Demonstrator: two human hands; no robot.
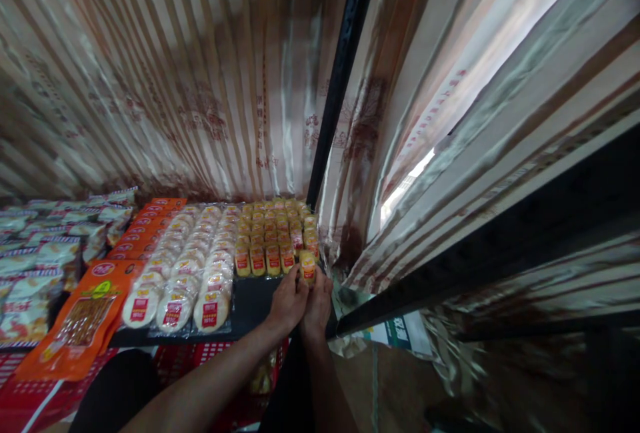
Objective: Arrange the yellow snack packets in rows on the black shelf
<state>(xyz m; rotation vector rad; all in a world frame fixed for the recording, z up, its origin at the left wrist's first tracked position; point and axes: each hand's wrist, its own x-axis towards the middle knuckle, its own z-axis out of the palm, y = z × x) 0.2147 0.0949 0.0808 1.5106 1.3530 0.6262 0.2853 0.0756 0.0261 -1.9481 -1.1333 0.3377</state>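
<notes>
Lower center of the frame: your left hand (290,296) and your right hand (319,299) together grasp a small yellow packaged snack (307,267) with a red label, held upright at the front right of the black shelf (250,301). Directly behind and to its left stand rows of similar yellow packs (273,236). Farther left lie round white packaged cakes (173,309), then orange packets (83,319); red baskets (175,359) sit below.

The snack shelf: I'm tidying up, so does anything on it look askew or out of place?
The frontmost orange packet juts past the front edge of the shelf, over red basketwork, while the round white packs beside it stop near that edge.
</notes>
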